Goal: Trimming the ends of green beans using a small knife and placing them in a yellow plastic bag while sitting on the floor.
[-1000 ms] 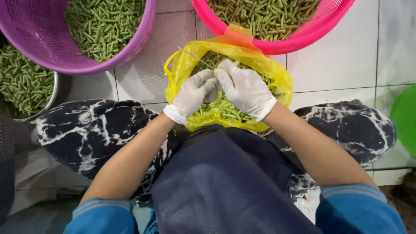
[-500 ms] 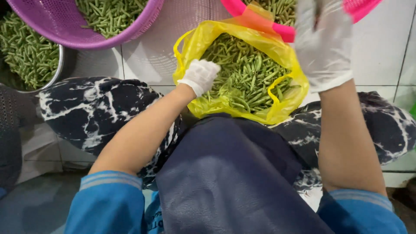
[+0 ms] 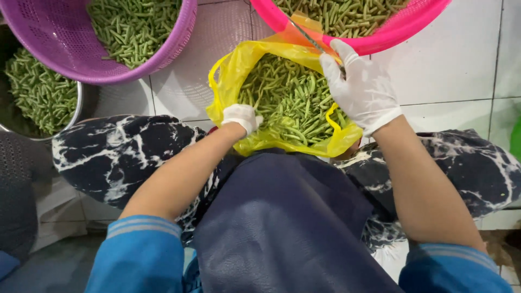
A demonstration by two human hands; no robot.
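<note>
My right hand (image 3: 362,87) has come back down from the pink basket (image 3: 401,32) to the far rim of the yellow bag (image 3: 230,70), fingers curled around a thin blade-like tool (image 3: 309,35) angled up-left. Nearer me, my left hand (image 3: 241,116) is clenched on the bag's near edge. The green beans (image 3: 287,97) lie between both hands, left hand closer.

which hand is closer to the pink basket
Right. The right hand is raised at the far edge of the yellow bag, just under the pink basket rim. The left hand is at the bag's near edge, farther away.
</note>
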